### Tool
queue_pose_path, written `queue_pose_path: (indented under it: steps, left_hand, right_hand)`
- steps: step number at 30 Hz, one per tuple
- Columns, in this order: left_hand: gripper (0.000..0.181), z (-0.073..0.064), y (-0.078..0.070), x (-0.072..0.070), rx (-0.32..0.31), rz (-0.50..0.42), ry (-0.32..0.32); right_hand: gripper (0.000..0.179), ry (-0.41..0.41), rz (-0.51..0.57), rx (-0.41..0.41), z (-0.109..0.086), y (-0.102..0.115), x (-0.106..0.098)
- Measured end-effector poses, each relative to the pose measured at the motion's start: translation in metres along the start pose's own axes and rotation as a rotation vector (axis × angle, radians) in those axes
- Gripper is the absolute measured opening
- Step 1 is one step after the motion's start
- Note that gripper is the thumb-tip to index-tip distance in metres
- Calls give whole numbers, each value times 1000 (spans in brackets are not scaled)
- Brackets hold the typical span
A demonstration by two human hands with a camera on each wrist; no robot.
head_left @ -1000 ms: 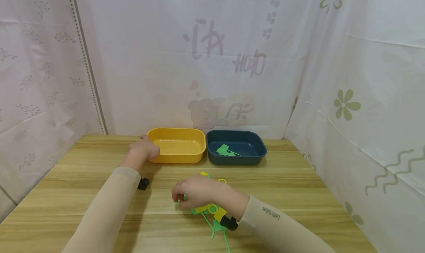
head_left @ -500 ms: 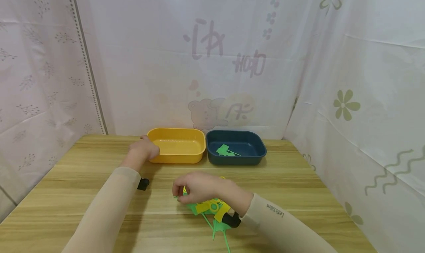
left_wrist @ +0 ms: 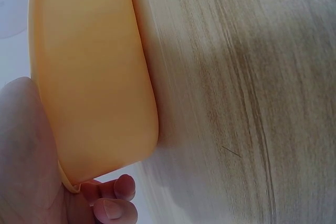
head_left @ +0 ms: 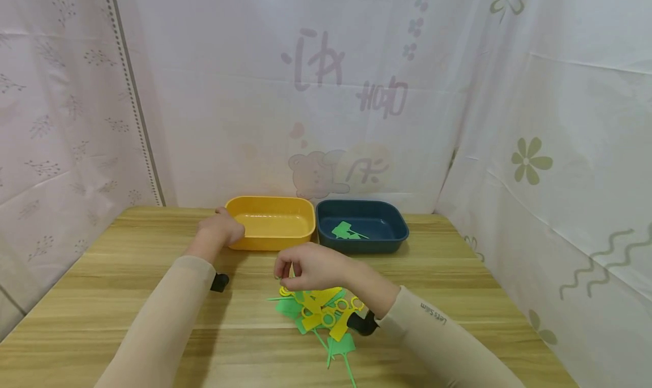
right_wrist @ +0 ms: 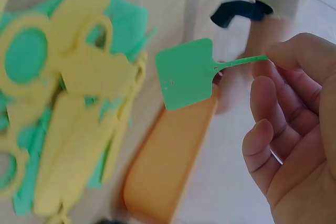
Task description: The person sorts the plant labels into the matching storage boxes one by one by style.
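My right hand [head_left: 316, 268] is raised just above the pile on the table. Between thumb and forefinger it pinches the thin stem of a green plastic tag [right_wrist: 185, 74] with a flat, squarish head. Below lies a heap of such green tags [head_left: 342, 344] mixed with yellow tags [head_left: 312, 323] that have ring-shaped ends. At the back left, my left hand [head_left: 220, 229] grips the left end of a yellow tub [head_left: 270, 244], thumb over the rim and fingers curled at the outside, as the left wrist view shows.
A dark blue tub [head_left: 369, 245] stands right beside the yellow one, with a few green tags [head_left: 346, 231] inside. Behind both hangs a printed white curtain [head_left: 244, 122]; another stretch closes off the right side. The table [head_left: 433, 303] has a wood-grain top.
My right hand has lifted from the heap and moved slightly away toward the tubs with the green tag, uncovering more of the heap. The left hand stays on the yellow tub.
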State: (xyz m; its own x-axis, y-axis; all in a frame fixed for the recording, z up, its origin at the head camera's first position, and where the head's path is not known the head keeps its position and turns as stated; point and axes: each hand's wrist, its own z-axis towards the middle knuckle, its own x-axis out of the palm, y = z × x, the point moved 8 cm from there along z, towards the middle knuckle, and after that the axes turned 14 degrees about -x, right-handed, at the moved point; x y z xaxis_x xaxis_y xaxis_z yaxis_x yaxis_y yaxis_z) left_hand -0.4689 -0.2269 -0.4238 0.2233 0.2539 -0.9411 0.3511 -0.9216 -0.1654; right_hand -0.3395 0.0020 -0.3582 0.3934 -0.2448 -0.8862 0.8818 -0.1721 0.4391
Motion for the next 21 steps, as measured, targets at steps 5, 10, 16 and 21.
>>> queue_pose_path:
  steps: [5,10,16,21]
  left_hand:
    - [89,-5,0,-2,8,-12,-14]
    - [89,-8,-1,-3,14,-13,-10]
    - [89,-6,-1,-2,16,-13,-3]
    - [89,-5,-1,-1,15,-10,-1]
  right_hand:
    - [7,-60,-19,49,-9,-10,-25]
    - [8,-134,-33,89,-19,-23,-48]
    - [10,-191,-108,168,-32,-37,-70]
    - [14,-234,-129,224,-43,-50,-83]
